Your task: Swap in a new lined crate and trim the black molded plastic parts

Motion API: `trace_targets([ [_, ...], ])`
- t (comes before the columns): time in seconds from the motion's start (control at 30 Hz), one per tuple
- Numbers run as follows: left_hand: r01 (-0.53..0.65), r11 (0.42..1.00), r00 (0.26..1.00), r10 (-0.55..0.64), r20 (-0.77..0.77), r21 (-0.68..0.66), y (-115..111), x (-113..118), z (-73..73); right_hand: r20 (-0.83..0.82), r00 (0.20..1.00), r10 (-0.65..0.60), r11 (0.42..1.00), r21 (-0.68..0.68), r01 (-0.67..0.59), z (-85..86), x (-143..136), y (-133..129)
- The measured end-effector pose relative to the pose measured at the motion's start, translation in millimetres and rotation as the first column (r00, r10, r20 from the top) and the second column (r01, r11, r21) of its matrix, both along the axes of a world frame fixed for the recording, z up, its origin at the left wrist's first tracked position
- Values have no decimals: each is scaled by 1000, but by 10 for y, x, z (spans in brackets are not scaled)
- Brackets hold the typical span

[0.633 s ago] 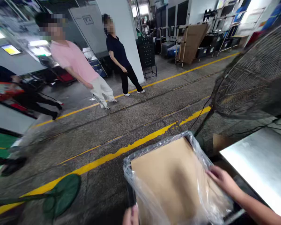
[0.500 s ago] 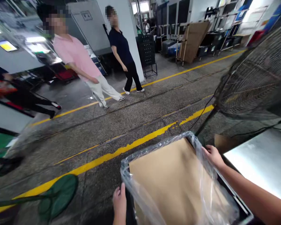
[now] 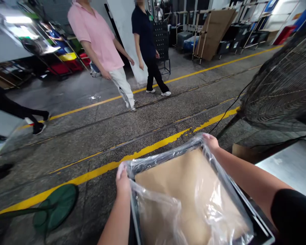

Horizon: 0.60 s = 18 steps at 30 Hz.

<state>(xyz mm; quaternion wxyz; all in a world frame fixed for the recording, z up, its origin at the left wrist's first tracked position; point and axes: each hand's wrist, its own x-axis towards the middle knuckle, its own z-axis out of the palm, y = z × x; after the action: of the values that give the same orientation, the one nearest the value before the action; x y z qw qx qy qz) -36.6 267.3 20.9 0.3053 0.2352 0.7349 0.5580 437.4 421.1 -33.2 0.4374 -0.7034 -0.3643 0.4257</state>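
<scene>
A dark bin (image 3: 264,226) with a pale rim stands before me, lined with a clear plastic bag (image 3: 214,204). A flat brown cardboard sheet (image 3: 168,173) lies inside the liner. At the far left corner, my left hand (image 3: 122,180) is closed on the bag's edge, its fingers partly under the film. My right hand (image 3: 211,142) grips the bag at the far right corner, fingers wrapped over the rim. The plastic is folded outward along the far edge and bunched loosely over the near part of the cardboard.
A large caged fan (image 3: 283,81) stands to the right, beside a metal-topped table (image 3: 293,166). A round green base (image 3: 55,207) sits on the floor at left. A person in pink (image 3: 99,41) and one in navy (image 3: 145,37) walk along the aisle, with another person's legs at far left.
Both my hands have moved to the bin's far corners and taken hold of the bag there. The liner has shifted over the cardboard. The walking people have moved to the right.
</scene>
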Motion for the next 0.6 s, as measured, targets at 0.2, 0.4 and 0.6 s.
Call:
trace_targets([
  [0.2,286,934,881,-344,327,213,-259,-23,616,4,927,375,916,155,-371,718,234,-481],
  [0.4,-46,998,976,35,215,45,-1968,-158,647,372,920,124,974,131,-184,752,1161,-2244],
  [0.6,-233,908,967,256,20,-347,-2166,790,-77,305,945,122,984,88,-155,111,156,-3008],
])
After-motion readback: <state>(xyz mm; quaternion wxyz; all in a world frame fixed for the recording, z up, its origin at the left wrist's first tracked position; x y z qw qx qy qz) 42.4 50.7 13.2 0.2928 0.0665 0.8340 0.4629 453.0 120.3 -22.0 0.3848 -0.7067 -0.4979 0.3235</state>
